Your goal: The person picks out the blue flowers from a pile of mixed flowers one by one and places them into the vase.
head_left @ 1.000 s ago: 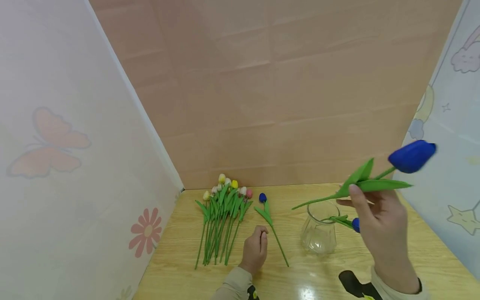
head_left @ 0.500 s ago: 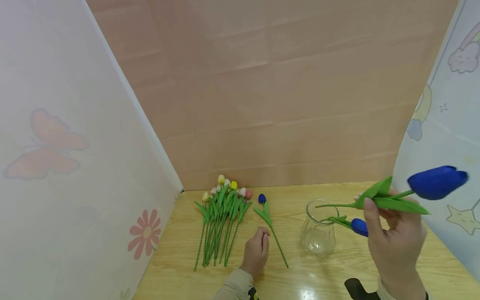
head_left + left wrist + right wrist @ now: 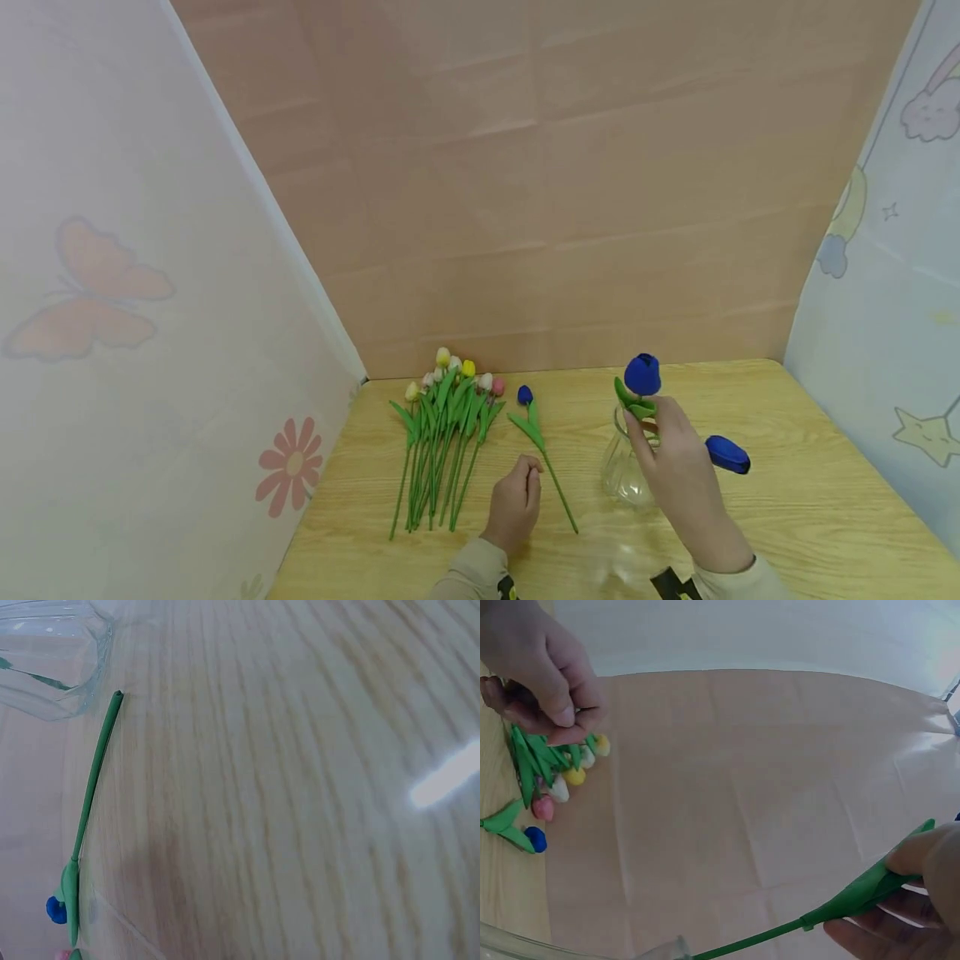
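Note:
My right hand [image 3: 682, 479] pinches a blue artificial tulip [image 3: 642, 375] by its green leaves above the glass vase [image 3: 621, 475]. The tulip stands nearly upright, and in the right wrist view its stem [image 3: 754, 943] runs down to the vase rim [image 3: 525, 946]. Another blue tulip [image 3: 727, 455] leans out of the vase to the right, partly hidden behind my right hand. On the table my left hand [image 3: 513, 504] rests with loosely curled fingers and holds nothing. Beside it lies a single blue tulip [image 3: 529, 429], its stem pointing toward me.
Left of the lone tulip lies a bunch of tulips [image 3: 442, 433] with white, yellow and pink heads. The wooden table [image 3: 825, 500] ends at a brown backdrop [image 3: 570, 250], and patterned panels [image 3: 150, 375] flank both sides.
My right hand has moved left to the vase and turned the blue tulip from nearly level to upright, its stem now at the mouth. The left hand stays in place.

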A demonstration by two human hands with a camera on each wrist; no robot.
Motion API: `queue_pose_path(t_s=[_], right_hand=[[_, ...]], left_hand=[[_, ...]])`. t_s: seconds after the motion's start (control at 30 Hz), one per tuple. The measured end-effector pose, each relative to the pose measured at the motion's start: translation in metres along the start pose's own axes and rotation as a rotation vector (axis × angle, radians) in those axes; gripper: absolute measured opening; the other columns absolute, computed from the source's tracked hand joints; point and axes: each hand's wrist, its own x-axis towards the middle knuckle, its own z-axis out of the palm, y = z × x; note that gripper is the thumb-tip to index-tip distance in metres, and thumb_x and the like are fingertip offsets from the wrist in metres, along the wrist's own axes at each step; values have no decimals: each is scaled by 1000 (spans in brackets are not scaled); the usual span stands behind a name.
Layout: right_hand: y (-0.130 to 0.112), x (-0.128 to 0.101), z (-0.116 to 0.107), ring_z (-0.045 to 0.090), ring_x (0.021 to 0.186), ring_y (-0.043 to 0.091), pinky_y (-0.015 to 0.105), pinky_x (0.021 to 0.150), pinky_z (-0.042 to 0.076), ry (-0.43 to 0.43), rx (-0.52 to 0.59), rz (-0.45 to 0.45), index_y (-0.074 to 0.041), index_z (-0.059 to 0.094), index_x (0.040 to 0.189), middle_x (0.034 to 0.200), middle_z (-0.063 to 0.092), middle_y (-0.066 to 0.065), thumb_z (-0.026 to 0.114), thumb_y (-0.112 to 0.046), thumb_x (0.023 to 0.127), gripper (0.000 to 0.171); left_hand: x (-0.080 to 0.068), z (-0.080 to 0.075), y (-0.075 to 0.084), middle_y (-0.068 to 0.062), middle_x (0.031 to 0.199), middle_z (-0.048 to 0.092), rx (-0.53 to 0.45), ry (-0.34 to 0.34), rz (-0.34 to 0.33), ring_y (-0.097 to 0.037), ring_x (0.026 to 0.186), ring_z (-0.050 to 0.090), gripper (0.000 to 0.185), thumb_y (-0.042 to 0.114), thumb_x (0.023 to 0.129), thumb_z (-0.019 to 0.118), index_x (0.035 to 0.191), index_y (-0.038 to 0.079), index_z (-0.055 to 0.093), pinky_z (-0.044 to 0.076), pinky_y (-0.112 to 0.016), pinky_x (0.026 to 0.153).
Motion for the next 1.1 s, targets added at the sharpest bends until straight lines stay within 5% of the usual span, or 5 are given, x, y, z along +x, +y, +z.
queue_pose_path(t_s=[0.33,0.63,0.83,0.97,1.1], right_hand=[[11,4,27,64,76,35,40,56,54,-319,-92,226,17,51,110,90,59,25,62,-1,92,28],[17,5,29,67,74,35,41,59,56,-395,-89,274,15,50,114,94,60,25,59,0,93,27],[8,8,21,61,98,45,47,74,55,-468,-30,362,12,29,142,127,49,34,64,-12,93,64],[-9,13,5,49,116,52,56,85,50,-423,31,373,7,12,150,143,33,33,66,-16,92,83],[-27,18,-20,48,121,49,41,86,53,-241,89,234,0,19,151,146,37,24,71,-10,87,83]], left_hand=[[0,2,3,8,56,41,4,-12,8,12,48,23,11,0,98,47,96,5,57,23,-6,42],[1,1,1,9,59,42,5,-27,-1,10,48,27,12,4,100,46,99,10,56,26,-6,43],[-2,2,-2,9,59,43,1,-38,-15,11,49,26,12,4,100,46,99,12,56,26,-6,44],[-3,3,-3,9,59,42,10,-35,-11,11,47,26,13,5,101,45,100,12,55,25,-6,43],[-2,3,-2,9,58,42,6,-36,-9,11,47,25,13,4,100,45,99,10,56,25,-6,42]])
